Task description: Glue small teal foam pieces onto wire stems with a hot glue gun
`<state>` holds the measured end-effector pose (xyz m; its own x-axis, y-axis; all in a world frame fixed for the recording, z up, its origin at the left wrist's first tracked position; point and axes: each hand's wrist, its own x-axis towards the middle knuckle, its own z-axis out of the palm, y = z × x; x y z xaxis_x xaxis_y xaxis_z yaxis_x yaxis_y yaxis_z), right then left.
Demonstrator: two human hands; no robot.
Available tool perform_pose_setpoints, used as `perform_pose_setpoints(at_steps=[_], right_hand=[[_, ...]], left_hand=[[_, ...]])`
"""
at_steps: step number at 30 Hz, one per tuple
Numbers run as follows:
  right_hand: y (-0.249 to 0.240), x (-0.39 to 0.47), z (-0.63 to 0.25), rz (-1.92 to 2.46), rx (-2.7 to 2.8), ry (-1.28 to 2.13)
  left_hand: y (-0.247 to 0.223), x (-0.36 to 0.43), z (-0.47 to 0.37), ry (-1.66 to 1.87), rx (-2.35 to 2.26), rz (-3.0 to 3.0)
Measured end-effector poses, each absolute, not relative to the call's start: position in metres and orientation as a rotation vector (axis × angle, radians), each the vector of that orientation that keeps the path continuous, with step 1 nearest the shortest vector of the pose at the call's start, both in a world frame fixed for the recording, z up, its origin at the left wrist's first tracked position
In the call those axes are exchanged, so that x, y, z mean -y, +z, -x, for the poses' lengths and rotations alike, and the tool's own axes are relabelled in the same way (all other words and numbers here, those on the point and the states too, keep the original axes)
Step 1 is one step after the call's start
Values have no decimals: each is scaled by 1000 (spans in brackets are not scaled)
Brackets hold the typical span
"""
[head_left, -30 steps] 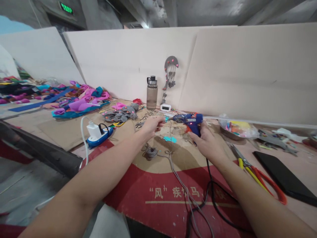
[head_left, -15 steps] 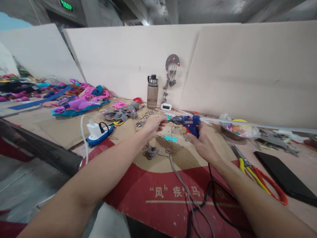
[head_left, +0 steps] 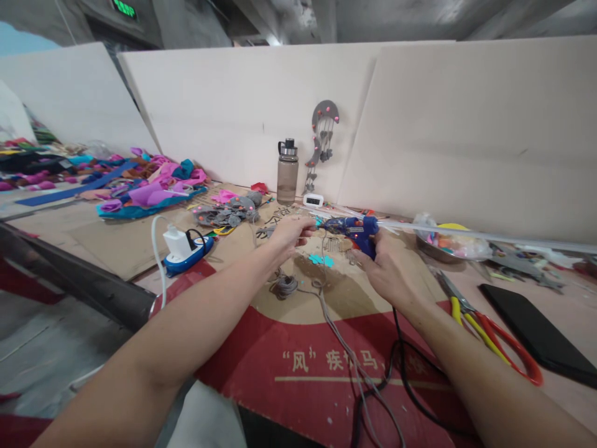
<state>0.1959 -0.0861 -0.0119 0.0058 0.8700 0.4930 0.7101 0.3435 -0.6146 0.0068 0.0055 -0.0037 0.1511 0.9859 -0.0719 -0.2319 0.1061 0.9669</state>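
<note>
Gripping a blue hot-glue gun [head_left: 358,233] in the right hand [head_left: 389,261] at centre, aimed left at a teal cut-out [head_left: 319,221] pinched in the left hand [head_left: 295,234]; cannot tell whether touching it. Trailing a translucent glue stick [head_left: 522,239] rightward, partly across a metal bowl [head_left: 436,250]. Hemmed in by coiled grey cord [head_left: 285,286] near, a blue power strip [head_left: 186,261] left, scissors [head_left: 485,335] and a smartphone [head_left: 541,330] right, a water bottle [head_left: 287,177] far.

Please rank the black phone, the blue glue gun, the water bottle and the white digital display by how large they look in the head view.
1. Black phone, helped by its nearness to the camera
2. Blue glue gun and water bottle, too alike to rank
3. White digital display
</note>
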Motion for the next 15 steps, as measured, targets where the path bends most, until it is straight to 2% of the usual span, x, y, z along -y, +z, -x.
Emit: perform_pose_setpoints(at_steps=[9, 15], right_hand=[[-3, 93, -191, 1439, 1770, 171], [10, 101, -185, 1573, 1809, -36]], left_hand=[[-2, -5, -7, 1135, -962, -1043], [-3, -5, -6, 1154, -965, -1029]])
